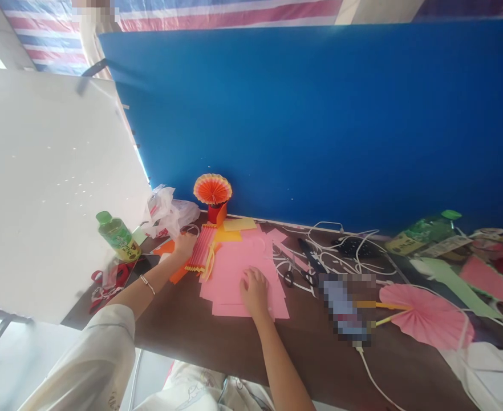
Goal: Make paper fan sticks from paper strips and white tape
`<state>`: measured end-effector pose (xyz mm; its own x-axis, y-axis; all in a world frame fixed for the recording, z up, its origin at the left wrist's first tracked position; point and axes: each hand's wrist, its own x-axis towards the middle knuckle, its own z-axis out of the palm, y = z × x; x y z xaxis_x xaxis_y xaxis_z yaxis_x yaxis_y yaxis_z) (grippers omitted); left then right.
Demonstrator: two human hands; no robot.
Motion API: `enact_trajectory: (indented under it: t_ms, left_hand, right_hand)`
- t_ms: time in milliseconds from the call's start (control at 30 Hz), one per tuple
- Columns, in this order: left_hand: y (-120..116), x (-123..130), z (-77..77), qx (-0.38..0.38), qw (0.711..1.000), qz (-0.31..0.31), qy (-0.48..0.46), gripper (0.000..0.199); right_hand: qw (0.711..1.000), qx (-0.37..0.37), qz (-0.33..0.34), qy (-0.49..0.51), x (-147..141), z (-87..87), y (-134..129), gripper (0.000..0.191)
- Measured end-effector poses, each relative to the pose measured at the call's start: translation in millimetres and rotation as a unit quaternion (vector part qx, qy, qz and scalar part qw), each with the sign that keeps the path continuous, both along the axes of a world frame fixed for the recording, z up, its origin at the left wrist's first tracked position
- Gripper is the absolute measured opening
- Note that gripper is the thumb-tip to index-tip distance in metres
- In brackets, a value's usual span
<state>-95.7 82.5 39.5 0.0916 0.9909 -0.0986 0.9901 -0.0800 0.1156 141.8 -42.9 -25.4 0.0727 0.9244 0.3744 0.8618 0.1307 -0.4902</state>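
Observation:
My left hand [185,245], with a bracelet on its wrist, reaches between a crumpled white plastic bag [163,208] and a pleated pink-and-orange paper strip [202,248]. Its fingers are too small and partly hidden, so I cannot tell what they hold. Orange paper [178,278] lies under and beside that hand. Fingers lying on the paper, my right hand [255,290] rests open on a stack of pink paper sheets [226,268]. Yellow paper pieces [239,224] lie at the stack's far edge. Behind them stands a round pleated paper fan [213,189] in a red holder [216,213].
A green-capped bottle [120,237] stands at left by red-and-white items [110,279]. Scissors [295,271], tangled white cables [362,257] and a blurred-out phone [345,308] lie to the right. Farther right are a pink paper fan [426,315] and another bottle [425,233]. A blue partition [311,125] borders the table.

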Motion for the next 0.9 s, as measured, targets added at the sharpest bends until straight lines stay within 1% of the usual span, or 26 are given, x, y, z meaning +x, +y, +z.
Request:
enact_trajectory:
  t_ms: [67, 200, 267, 333, 400, 500, 533, 567, 600, 633, 667, 733, 800, 833, 867, 900]
  left_hand:
    - [-2, -5, 6.1, 0.025, 1.000, 0.004, -0.005, 0.026]
    - [-13, -10, 15.2, 0.078, 0.996, 0.003, -0.037, 0.032]
    - [-22, -8, 16.2, 0.122, 0.989, 0.001, -0.084, 0.029]
    - [-32, -3, 14.7, 0.179, 0.970, -0.010, -0.163, 0.025]
    - [-42, 7, 11.4, 0.212, 0.949, -0.030, -0.230, 0.021]
    - [-58, 30, 4.2, 0.212, 0.923, -0.070, -0.315, 0.018]
    - [-62, 39, 1.6, 0.204, 0.915, -0.086, -0.337, 0.016]
    - [-67, 49, -0.9, 0.185, 0.900, -0.106, -0.380, 0.016]
    - [-70, 58, -3.2, 0.144, 0.866, -0.124, -0.463, 0.016]
    - [-73, 68, -5.2, 0.093, 0.825, -0.136, -0.540, 0.018]
    - [-75, 76, -7.2, 0.042, 0.778, -0.136, -0.611, 0.020]
    - [-77, 91, -11.2, -0.053, 0.680, -0.104, -0.724, 0.025]
    - [-77, 101, -16.3, -0.124, 0.590, -0.047, -0.796, 0.030]
    - [-77, 104, -19.3, -0.149, 0.552, -0.020, -0.820, 0.032]
    - [-77, 106, -22.5, -0.166, 0.521, 0.001, -0.837, 0.033]
    - [-77, 106, -25.6, -0.176, 0.495, 0.014, -0.851, 0.033]
  right_hand:
    - [1.000, -0.001, 0.002, -0.003, 0, -0.5, 0, 0.026]
    - [1.000, 0.003, 0.006, -0.011, 1, -1.8, 1, 0.027]
    - [1.000, 0.007, 0.009, -0.016, 1, -2.6, 0, 0.027]
    - [1.000, 0.012, 0.017, -0.021, 1, -3.7, 0, 0.027]
    - [0.999, 0.016, 0.027, -0.020, 1, -5.3, 1, 0.027]
    - [0.999, 0.027, 0.038, 0.023, 2, -6.3, 2, 0.025]
    - [0.998, 0.033, 0.036, 0.044, 2, -5.6, 3, 0.024]
    - [0.997, 0.041, 0.032, 0.065, 2, -4.2, 3, 0.025]
    - [0.995, 0.051, 0.026, 0.086, 3, -2.1, 3, 0.026]
    - [0.992, 0.062, 0.018, 0.107, 3, 0.6, 3, 0.028]
    - [0.989, 0.074, 0.014, 0.126, 4, 3.6, 3, 0.031]
    - [0.982, 0.097, 0.022, 0.161, 5, 9.4, 2, 0.037]
    - [0.977, 0.107, 0.044, 0.178, 5, 13.1, 2, 0.042]
    - [0.977, 0.105, 0.053, 0.179, 5, 13.7, 1, 0.041]
    - [0.977, 0.101, 0.056, 0.179, 5, 13.5, 1, 0.039]
    - [0.978, 0.096, 0.056, 0.179, 4, 12.6, 2, 0.035]
